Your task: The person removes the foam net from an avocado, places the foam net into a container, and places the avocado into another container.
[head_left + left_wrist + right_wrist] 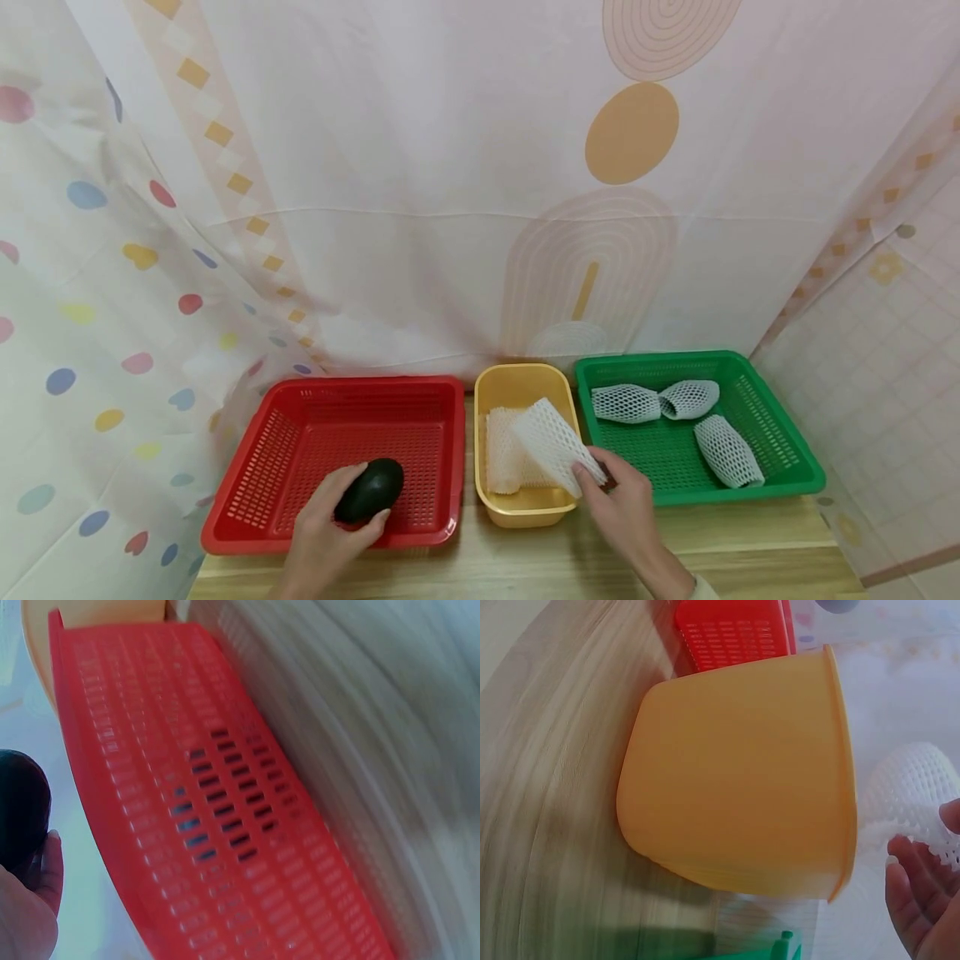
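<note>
My left hand grips a dark, glossy, oval avocado over the front part of the red basket, thumb on the near side and fingers on the far side. In the left wrist view the avocado shows only partly, at the left edge. My right hand pinches the lower end of a white foam net sleeve, which tilts up and leftward above the yellow bin. More pale foam nets lie inside that bin. From the right wrist, the held sleeve appears beyond the bin's rim.
At the right, a green basket holds three net-covered pieces; what is inside them cannot be made out. All the containers stand side by side on a wooden table. Patterned curtains hang close behind and along both sides.
</note>
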{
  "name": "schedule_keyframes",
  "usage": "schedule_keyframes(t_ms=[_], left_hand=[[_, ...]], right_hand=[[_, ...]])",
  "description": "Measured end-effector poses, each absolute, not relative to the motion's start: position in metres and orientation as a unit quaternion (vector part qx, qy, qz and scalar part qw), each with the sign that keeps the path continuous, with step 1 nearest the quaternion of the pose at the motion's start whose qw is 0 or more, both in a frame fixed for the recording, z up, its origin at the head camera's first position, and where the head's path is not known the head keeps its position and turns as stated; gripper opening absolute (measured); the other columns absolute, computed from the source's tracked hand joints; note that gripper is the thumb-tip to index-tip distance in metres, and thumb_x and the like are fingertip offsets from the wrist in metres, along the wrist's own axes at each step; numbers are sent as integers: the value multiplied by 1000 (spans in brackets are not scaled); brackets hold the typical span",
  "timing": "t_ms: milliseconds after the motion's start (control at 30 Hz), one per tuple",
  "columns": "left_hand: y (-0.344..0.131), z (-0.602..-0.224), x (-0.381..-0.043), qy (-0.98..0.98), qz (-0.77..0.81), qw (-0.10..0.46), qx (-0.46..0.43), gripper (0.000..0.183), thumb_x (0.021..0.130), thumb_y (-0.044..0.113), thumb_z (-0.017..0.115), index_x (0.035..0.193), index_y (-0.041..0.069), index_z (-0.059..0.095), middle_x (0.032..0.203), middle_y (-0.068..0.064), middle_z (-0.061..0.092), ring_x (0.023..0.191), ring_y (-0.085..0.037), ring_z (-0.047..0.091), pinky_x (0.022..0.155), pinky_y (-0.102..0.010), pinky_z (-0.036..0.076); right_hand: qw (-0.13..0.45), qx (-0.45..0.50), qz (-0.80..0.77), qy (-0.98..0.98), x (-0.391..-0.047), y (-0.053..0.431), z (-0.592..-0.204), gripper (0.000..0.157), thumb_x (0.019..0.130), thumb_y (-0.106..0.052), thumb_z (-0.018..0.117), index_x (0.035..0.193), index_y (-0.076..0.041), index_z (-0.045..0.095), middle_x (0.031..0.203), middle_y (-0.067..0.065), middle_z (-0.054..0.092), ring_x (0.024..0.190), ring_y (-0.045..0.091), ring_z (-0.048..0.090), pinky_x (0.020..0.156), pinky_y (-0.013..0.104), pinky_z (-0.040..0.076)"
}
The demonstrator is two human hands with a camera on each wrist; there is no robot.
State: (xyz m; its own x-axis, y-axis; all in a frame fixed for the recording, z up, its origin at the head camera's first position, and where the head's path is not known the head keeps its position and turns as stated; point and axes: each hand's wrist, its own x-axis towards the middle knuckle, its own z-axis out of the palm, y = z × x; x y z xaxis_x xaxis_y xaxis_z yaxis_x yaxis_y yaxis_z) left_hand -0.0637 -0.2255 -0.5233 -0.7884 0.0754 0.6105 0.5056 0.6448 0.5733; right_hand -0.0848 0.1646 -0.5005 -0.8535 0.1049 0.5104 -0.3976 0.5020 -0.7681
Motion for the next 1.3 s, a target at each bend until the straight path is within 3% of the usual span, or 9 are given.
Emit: schedule_keyframes(t_ms=[233,467,667,767,933,1033,1167,1300], left_hand=[[-246,-524,-77,-872,-366,281,-164,77,64,1,96,135,9,67,122,-7,68,108,-4,60,88,-6,46],[-266,-523,-85,-889,-347,265,-137,73,67,3,96,134,9,67,124,-7,67,108,-2,57,89,-4,43],[-280,-519,-94,-893,-334,279,-116,73,66,1,96,133,8,67,125,-9,67,108,-6,57,93,-1,37],[-286,-518,-98,-892,-328,291,-109,73,65,0,96,132,6,68,124,-12,68,108,-8,57,94,-1,34],[-295,-520,-101,-897,-329,281,-87,71,66,-1,95,132,5,68,124,-13,68,106,-14,58,93,-1,33],[-299,-521,-101,-904,-324,269,-75,70,68,1,95,132,5,67,125,-14,67,104,-19,58,90,-1,33],[-305,-524,-101,-912,-318,252,-58,68,69,2,95,131,3,67,124,-14,67,102,-19,58,87,-1,35],[-311,-527,-100,-920,-307,241,-40,67,71,6,95,132,5,67,124,-13,67,100,-14,55,83,-2,36]], right_hand=[[205,25,525,-826,-95,156,-496,22,91,-2,80,112,3,75,98,14,76,70,8,66,54,25,54],[153,-34,527,-835,-104,151,-491,26,97,-12,75,120,1,72,91,12,73,60,12,56,49,25,46],[147,-66,535,-829,-113,146,-490,28,98,-12,73,123,2,71,104,17,75,61,14,61,50,26,48],[133,-72,545,-825,-117,144,-489,33,98,-14,73,126,2,68,111,20,74,67,23,70,53,29,53],[104,-68,542,-831,-120,141,-488,42,97,-21,76,130,4,64,124,23,69,94,33,76,72,39,62],[109,-57,549,-826,-119,141,-488,37,97,-17,76,125,5,66,125,25,69,99,32,76,74,38,62],[147,-35,545,-824,-116,149,-488,26,95,-9,76,118,2,70,112,21,75,88,29,77,62,28,58],[208,2,501,-840,-116,164,-489,22,93,-6,78,114,-3,74,103,14,77,81,25,75,59,26,56]])
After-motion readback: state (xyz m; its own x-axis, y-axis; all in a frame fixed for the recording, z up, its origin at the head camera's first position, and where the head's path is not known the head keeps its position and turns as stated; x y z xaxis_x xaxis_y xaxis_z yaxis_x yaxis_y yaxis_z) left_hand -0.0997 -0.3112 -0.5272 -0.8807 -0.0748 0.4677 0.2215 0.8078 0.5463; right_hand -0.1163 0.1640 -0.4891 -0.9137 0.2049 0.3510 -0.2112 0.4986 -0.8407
